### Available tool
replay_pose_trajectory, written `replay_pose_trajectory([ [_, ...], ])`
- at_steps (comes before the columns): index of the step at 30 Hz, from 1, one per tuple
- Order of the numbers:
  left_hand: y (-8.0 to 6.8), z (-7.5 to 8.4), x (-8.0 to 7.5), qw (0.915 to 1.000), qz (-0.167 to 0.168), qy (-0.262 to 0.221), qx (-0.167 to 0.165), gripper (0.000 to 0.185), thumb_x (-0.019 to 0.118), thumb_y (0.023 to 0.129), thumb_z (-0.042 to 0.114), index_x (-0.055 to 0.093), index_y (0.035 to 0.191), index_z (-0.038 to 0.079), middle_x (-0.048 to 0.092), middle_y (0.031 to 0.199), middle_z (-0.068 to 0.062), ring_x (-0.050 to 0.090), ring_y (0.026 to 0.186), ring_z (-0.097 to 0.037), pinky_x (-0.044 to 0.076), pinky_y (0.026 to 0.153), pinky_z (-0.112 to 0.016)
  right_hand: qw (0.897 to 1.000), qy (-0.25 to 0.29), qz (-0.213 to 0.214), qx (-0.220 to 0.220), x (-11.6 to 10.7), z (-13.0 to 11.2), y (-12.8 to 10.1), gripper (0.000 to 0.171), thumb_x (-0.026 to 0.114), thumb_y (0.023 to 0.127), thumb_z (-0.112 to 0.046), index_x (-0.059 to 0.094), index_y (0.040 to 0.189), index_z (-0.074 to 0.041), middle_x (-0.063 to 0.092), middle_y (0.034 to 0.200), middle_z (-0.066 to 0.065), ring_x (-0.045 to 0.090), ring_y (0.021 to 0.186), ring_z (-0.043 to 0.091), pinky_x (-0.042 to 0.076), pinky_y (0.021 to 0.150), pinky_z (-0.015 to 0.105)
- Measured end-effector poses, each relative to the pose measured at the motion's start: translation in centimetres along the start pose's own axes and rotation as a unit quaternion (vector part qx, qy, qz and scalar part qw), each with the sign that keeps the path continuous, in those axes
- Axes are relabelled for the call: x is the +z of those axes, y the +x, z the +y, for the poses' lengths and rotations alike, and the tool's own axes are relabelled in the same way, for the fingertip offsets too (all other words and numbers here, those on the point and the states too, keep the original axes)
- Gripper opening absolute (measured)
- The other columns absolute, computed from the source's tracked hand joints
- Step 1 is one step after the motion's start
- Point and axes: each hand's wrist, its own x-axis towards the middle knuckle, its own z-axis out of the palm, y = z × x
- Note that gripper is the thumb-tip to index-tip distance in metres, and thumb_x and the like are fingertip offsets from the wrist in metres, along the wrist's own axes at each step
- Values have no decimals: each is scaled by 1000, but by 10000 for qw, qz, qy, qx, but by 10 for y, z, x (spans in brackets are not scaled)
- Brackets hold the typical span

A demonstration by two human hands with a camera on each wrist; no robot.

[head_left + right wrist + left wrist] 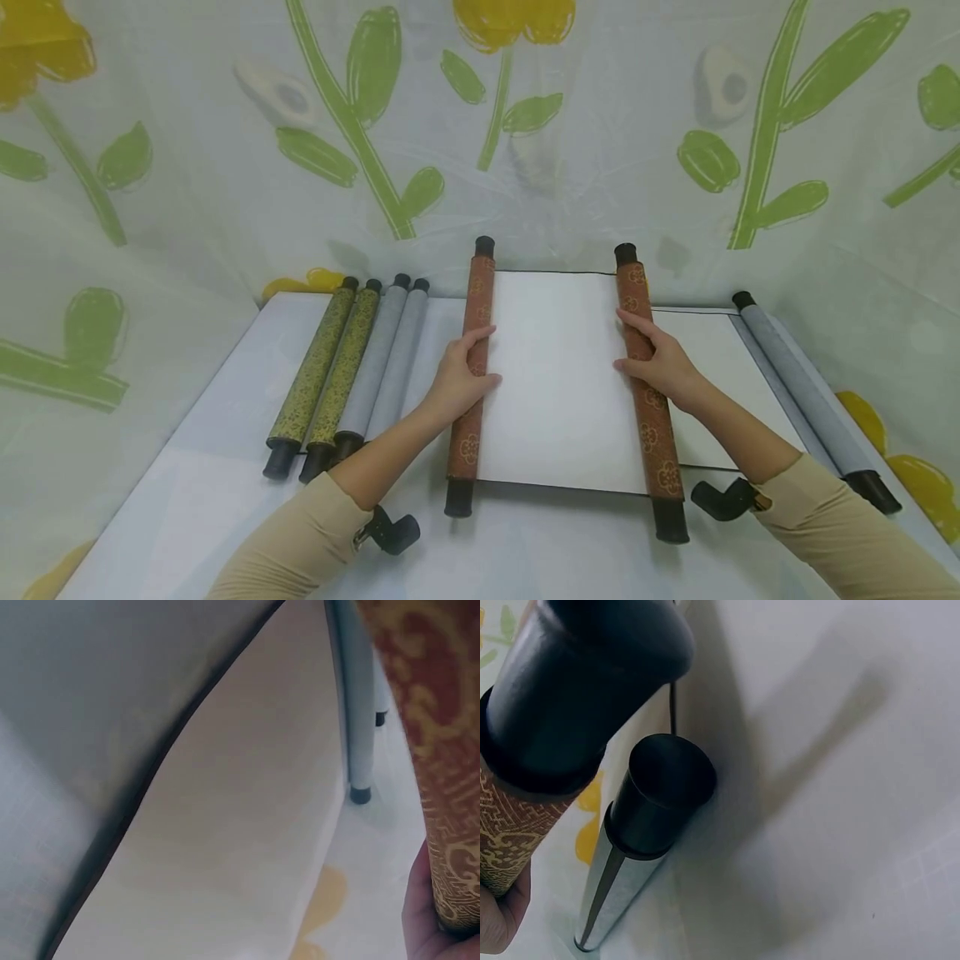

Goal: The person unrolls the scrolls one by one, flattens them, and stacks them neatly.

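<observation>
I see both hands on a half-open scroll (558,379), one on each red patterned roller.

Working left to right from that scroll: four rolled scrolls (348,371) lie side by side just to its left, well inside the table's left edge (161,433), with bare tabletop in front of them. My left hand (461,375) lies on the left roller (471,367), fingers curled over its top and thumb on the white sheet; how firmly it grips I cannot tell, since the palm side is hidden. My right hand (654,358) wraps the right roller (647,375) likewise. Right of it a second sheet (708,367) is partly covered, ending at a grey roller (806,392) near the table's right edge. Both wrist views are too close and cropped to help.
</observation>
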Motion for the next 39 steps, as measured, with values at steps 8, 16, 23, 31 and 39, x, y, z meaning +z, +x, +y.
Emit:
replay_pose_trajectory([
  [8, 0, -4, -3, 9999, 37, -117, 6, 68, 55, 77, -3, 45, 140, 21, 39, 137, -20, 39, 128, -35, 34, 103, -55, 10000, 2, -15, -30, -3, 8, 1, 73, 52, 88, 2, 20, 151, -11, 14, 155, 24, 16, 139, 45, 27, 105, 60],
  [16, 0, -7, -4, 9999, 58, -46, 98, 63, 53, 83, 0, 43, 143, 17, 38, 134, -25, 40, 126, -38, 34, 104, -55, 9997, -152, 214, 11, -5, 10, 0, 78, 64, 84, -5, 24, 150, -12, 19, 153, 25, 23, 136, 46, 31, 102, 61],
  [23, 0, -4, -3, 9998, 31, 5, -204, 71, 75, 79, 13, 44, 142, 22, 40, 131, -22, 45, 119, -36, 42, 95, -53, 9992, -377, 111, -28, -9, 7, 1, 96, 80, 75, -18, 22, 151, -13, 20, 153, 24, 20, 137, 48, 27, 104, 62],
  [31, -1, -3, -3, 9999, 80, -17, -136, 70, 68, 78, 1, 44, 141, 21, 39, 134, -21, 43, 123, -36, 41, 96, -54, 9992, -354, -84, -176, -13, 7, 1, 90, 73, 80, -8, 18, 152, -11, 14, 154, 26, 14, 139, 48, 22, 106, 63],
  [39, -3, -3, -7, 9999, 85, -106, 3, 69, 51, 76, -5, 45, 141, 19, 40, 134, -20, 42, 123, -35, 38, 99, -54, 9974, -380, -450, -412, -17, 9, 2, 81, 60, 86, 1, 13, 152, -6, 9, 154, 29, 7, 140, 48, 16, 107, 64],
])
